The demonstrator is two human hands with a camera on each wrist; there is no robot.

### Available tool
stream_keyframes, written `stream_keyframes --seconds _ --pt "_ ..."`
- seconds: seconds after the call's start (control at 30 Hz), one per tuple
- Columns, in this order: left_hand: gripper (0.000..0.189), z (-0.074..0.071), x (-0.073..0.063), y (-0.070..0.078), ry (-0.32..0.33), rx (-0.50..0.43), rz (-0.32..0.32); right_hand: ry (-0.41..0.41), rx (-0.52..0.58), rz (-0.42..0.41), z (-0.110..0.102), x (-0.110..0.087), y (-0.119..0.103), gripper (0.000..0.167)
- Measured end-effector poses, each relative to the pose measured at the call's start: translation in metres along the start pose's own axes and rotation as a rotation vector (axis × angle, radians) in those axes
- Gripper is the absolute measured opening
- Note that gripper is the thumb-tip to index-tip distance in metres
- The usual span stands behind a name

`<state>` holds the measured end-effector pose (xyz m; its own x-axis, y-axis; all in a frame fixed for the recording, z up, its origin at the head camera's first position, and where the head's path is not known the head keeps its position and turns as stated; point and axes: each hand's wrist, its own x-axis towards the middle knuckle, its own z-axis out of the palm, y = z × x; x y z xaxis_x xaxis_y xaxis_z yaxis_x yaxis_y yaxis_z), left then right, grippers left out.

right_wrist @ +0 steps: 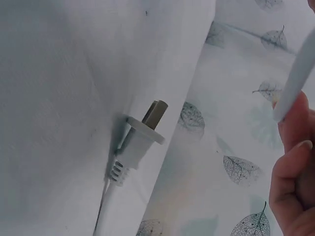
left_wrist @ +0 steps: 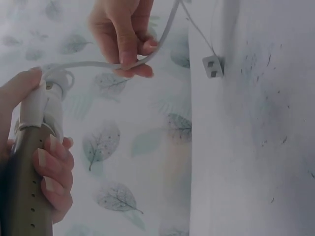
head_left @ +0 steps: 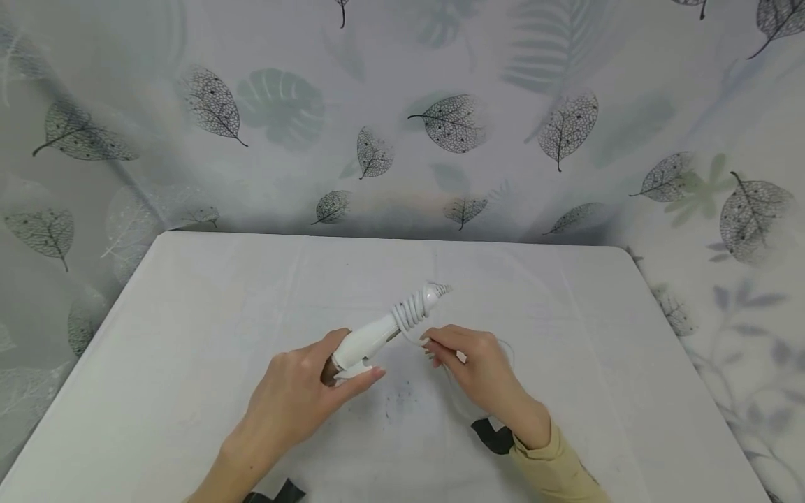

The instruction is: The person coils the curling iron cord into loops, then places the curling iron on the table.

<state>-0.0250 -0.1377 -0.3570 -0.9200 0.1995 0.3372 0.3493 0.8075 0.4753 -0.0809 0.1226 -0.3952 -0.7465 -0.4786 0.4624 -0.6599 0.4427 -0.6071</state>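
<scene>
A white curling iron [head_left: 367, 340] slants up to the right above the table, its cord [head_left: 410, 312] wound in several loops around the far end of the handle. My left hand [head_left: 289, 395] grips the iron at its near end; in the left wrist view its fingers curl around the brownish barrel [left_wrist: 29, 182], which has a row of small holes. Between thumb and fingertips, my right hand [head_left: 481, 363] pinches the cord just right of the loops. The loose end of the cord carries a white two-pin plug [right_wrist: 140, 140], lying low over the white tabletop.
The white table [head_left: 189, 314] has rounded far corners and small dark marks near its middle. Behind it and along the sides hangs a leaf-patterned cloth [head_left: 402, 70]. A black strap [head_left: 493, 436] shows by the right wrist, above a yellow sleeve [head_left: 556, 464].
</scene>
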Motion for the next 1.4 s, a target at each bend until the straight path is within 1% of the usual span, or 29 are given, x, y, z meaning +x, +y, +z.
stream_keyframes --seconds 0.13,0.23,0.3,0.37,0.5,0.53,0.57,0.6,0.7,0.77,0.8,0.83,0.9,1.03,1.13,1.23,1.27,1.33,1.4 --pt "0.049 0.000 -0.001 0.002 -0.007 -0.016 0.040 -0.001 0.003 0.017 0.004 -0.002 0.002 0.019" --pt "0.046 0.000 -0.003 0.003 -0.026 -0.063 0.060 -0.016 0.006 0.047 0.007 -0.003 0.003 0.014" --pt "0.043 0.001 -0.003 0.003 -0.043 -0.100 0.092 -0.021 -0.014 0.051 0.009 -0.004 0.005 0.011" --pt "0.040 0.002 -0.004 0.004 -0.059 -0.139 0.129 -0.005 -0.042 0.042 0.011 -0.005 0.006 0.014" --pt "0.036 0.003 -0.003 0.005 -0.084 -0.175 0.201 0.088 -0.105 0.007 0.010 -0.005 0.009 0.020" --pt "0.036 0.003 -0.003 0.005 -0.098 -0.186 0.211 0.099 -0.103 -0.007 0.010 -0.004 0.010 0.022" --pt "0.035 0.003 -0.003 0.005 -0.115 -0.193 0.220 0.092 -0.153 -0.037 0.009 -0.004 0.011 0.023" --pt "0.036 0.003 -0.003 0.006 -0.137 -0.200 0.228 0.086 -0.156 -0.062 0.009 -0.003 0.011 0.025" --pt "0.036 0.003 -0.003 0.007 -0.221 -0.225 0.240 0.037 -0.115 -0.126 0.008 0.001 0.011 0.021" --pt "0.037 0.003 -0.004 0.008 -0.269 -0.233 0.247 0.019 -0.071 -0.145 0.007 0.002 0.010 0.016" --pt "0.038 0.003 -0.004 0.008 -0.289 -0.239 0.253 0.020 0.001 -0.133 0.007 0.003 0.009 0.015" --pt "0.038 0.003 -0.005 0.008 -0.304 -0.245 0.263 0.021 0.033 -0.130 0.006 0.003 0.009 0.016" --pt "0.040 0.005 -0.006 0.008 -0.323 -0.249 0.289 0.030 0.067 -0.128 0.003 0.003 0.009 0.017" --pt "0.042 0.007 -0.008 0.007 -0.338 -0.220 0.331 0.047 0.067 -0.137 -0.004 0.003 0.010 0.025" --pt "0.041 0.007 -0.008 0.005 -0.341 -0.189 0.331 0.058 0.049 -0.159 -0.008 0.005 0.013 0.030" --pt "0.040 0.006 -0.008 0.005 -0.349 -0.177 0.328 0.068 0.058 -0.193 -0.010 0.005 0.017 0.033" --pt "0.040 0.006 -0.008 0.005 -0.350 -0.170 0.328 0.068 0.059 -0.196 -0.010 0.004 0.019 0.029" --pt "0.039 0.006 -0.008 0.005 -0.362 -0.162 0.321 0.076 0.052 -0.202 -0.010 0.003 0.022 0.027" --pt "0.039 0.006 -0.008 0.005 -0.377 -0.149 0.313 0.084 0.038 -0.180 -0.011 0.001 0.023 0.024"
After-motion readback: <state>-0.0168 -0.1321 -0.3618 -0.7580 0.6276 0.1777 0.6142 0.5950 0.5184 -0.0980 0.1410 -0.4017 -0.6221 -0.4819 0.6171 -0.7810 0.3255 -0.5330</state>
